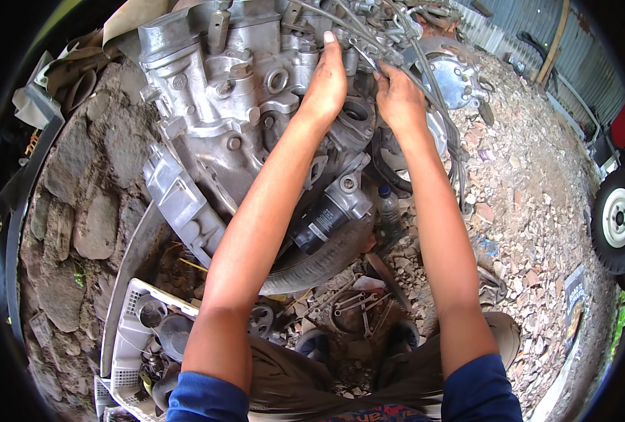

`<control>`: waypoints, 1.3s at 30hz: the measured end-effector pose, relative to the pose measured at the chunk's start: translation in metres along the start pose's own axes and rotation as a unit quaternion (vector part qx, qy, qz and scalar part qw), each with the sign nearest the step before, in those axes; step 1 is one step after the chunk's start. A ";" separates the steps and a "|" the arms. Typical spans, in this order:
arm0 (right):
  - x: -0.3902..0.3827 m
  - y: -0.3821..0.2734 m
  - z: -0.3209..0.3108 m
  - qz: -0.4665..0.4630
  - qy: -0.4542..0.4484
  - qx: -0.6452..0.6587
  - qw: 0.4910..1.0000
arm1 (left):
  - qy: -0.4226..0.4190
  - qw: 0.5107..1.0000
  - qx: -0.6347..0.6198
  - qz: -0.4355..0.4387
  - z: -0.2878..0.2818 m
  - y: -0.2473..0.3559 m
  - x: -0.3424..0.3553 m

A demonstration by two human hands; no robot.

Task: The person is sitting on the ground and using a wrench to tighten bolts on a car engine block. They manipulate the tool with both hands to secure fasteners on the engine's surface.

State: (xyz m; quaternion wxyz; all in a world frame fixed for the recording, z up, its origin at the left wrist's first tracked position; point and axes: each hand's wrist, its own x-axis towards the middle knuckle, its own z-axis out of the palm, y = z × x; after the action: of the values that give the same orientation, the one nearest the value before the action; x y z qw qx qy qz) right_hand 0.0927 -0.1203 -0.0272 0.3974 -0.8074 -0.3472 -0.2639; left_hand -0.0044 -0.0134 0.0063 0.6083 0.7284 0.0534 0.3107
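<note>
A large grey metal engine (207, 141) stands in front of me, with cables (425, 63) draped over its right side. My left hand (326, 88) is against its upper part, thumb stretched upward; the other fingers are mostly hidden, and no held thing shows. Just to the right, my right hand (400, 98) pinches a slim combination wrench (366, 56). The wrench's far end points up and left, close to the engine's cable side. Below my hands, a black oil filter (319, 224) sticks out of the engine, above a tyre (319, 264).
Several wrenches (369, 309) lie on the ground by my feet. A white plastic crate (126, 352) of parts is at lower left, beside a stone wall (91, 211). A plastic bottle (388, 207) stands near the tyre. Gravel (523, 232) covers the right, where a wheel (615, 218) stands.
</note>
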 end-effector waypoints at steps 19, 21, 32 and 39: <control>0.007 0.017 0.032 -0.119 0.084 -0.174 0.974 | -0.027 1.000 -0.002 -0.001 -0.009 0.001 -0.003; 0.007 0.019 0.030 -0.117 0.077 -0.183 0.973 | -0.029 1.000 -0.003 -0.002 -0.008 0.000 -0.001; 0.001 -0.006 0.009 -0.050 -0.058 -0.041 0.996 | -0.039 0.999 0.004 -0.001 -0.006 -0.007 0.007; -0.016 -0.067 -0.002 0.041 -0.169 0.035 0.984 | -0.027 1.000 -0.011 0.003 -0.008 -0.008 0.010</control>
State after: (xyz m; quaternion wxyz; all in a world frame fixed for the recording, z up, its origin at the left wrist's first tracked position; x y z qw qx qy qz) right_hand 0.0308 -0.0980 -0.0072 0.3716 -0.8396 -0.3847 -0.0949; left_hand 0.0025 0.0000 0.0031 0.6162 0.7301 0.0312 0.2937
